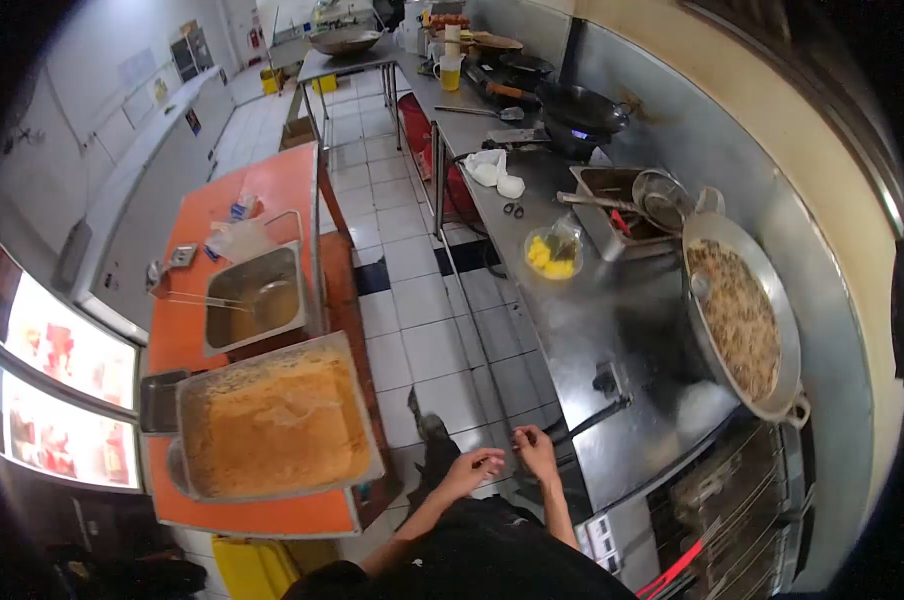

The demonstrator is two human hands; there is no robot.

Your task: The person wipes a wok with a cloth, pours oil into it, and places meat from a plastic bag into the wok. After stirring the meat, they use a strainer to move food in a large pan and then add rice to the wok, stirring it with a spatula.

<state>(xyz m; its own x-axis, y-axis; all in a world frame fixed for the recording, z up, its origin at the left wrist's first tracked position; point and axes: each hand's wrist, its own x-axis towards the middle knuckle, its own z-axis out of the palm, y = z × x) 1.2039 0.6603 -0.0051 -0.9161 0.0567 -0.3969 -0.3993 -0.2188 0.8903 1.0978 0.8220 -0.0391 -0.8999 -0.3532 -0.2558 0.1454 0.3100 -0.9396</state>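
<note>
Near long steel counter (592,330), holding left hand (477,466) & right hand (538,450) close together, grip not discernible; leaving wide round metal pan of brown food (712,228) full, prob. unserved.

Tiled aisle (412,300) lies open between orange table (282,180) and steel counter (592,320), which a wide pan (740,318) crowds.

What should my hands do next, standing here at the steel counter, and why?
Probably reach the right hand toward the big pan of food on the counter; it and the left hand hover together at the counter's edge, holding nothing I can make out.
</note>
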